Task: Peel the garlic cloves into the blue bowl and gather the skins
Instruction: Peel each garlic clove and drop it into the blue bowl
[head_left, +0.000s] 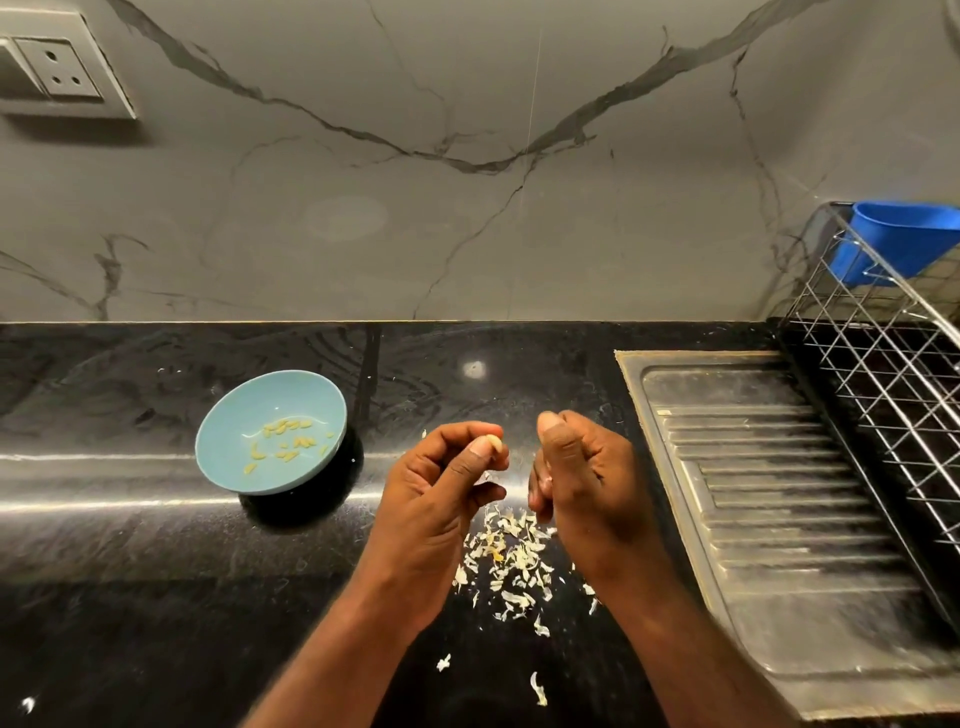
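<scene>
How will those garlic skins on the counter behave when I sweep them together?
Likely very light and flaky: the garlic skins lie as thin, curled scraps, so they may scatter or flutter away. The black countertop looks smooth, so they should slide easily.

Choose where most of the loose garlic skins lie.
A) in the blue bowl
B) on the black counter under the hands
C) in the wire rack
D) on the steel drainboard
B: the garlic skins lie scattered on the black counter beneath the right hand and the left hand, which pinches a garlic clove; the blue bowl holds only peeled cloves.
</scene>
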